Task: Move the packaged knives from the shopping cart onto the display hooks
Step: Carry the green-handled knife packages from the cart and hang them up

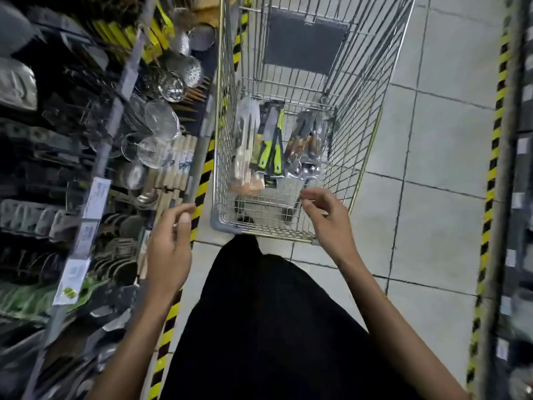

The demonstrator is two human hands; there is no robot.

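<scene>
Tiled floor (432,174) flanks the shopping cart (277,235); left hand (170,249) and right hand (328,223) hover empty, relaxed, near its rim.

Loose black garment (268,327); forearms, left hand (168,249), right hand (331,223) bare.

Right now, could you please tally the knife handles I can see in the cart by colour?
Green handles: 2
Brown handles: 2
Pale handles: 1
Total: 5 showing; overlapping packs may hide more.
</scene>
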